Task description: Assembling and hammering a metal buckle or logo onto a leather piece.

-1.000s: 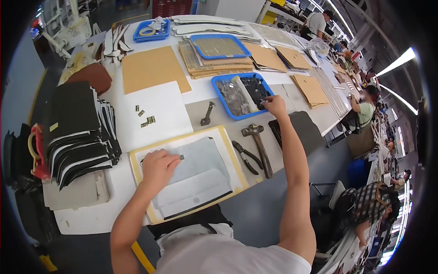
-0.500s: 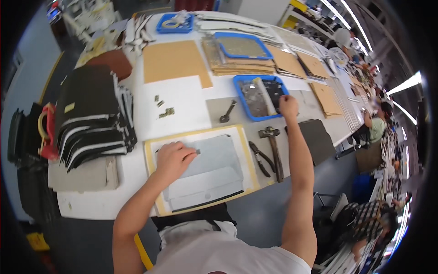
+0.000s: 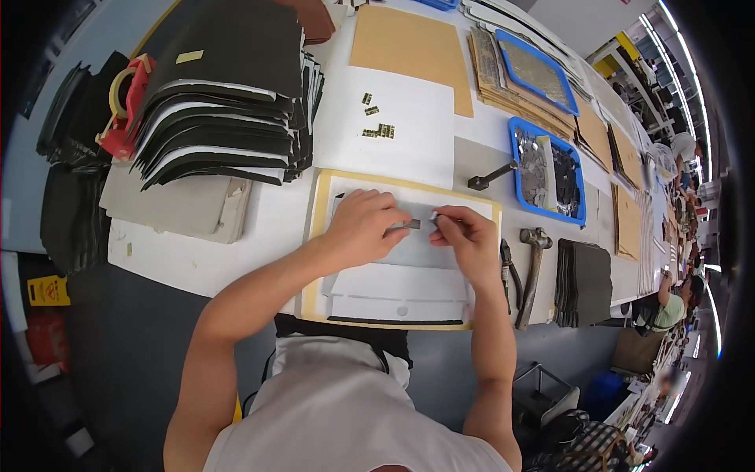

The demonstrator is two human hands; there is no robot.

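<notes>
My left hand (image 3: 366, 226) is over a pale grey flap-shaped panel (image 3: 393, 282), its fingertips pinching a small dark grey metal piece (image 3: 413, 224). Just to the right, my right hand (image 3: 469, 238) pinches another tiny metallic piece (image 3: 434, 218) between thumb and forefinger. The two pieces are close together but apart. Under the panel lies a white board (image 3: 481, 211) with yellow-taped edges. Beyond the right hand sits a blue tray (image 3: 515, 169) with silvery bits on one side and black bits on the other, split by a pale divider.
Right of the board lie pliers (image 3: 507, 271), a hammer (image 3: 535, 263) and dark sheets (image 3: 583, 283). A dark metal tool (image 3: 493, 175) stands near the tray. Several brass-coloured pieces (image 3: 379, 131) rest on white paper. At left are stacked black panels (image 3: 216, 110) and a red tape dispenser (image 3: 130, 110).
My right hand has come back from the blue tray to the panel, now holding a tiny piece beside my left hand. The view has shifted, so the table appears lower and further right.
</notes>
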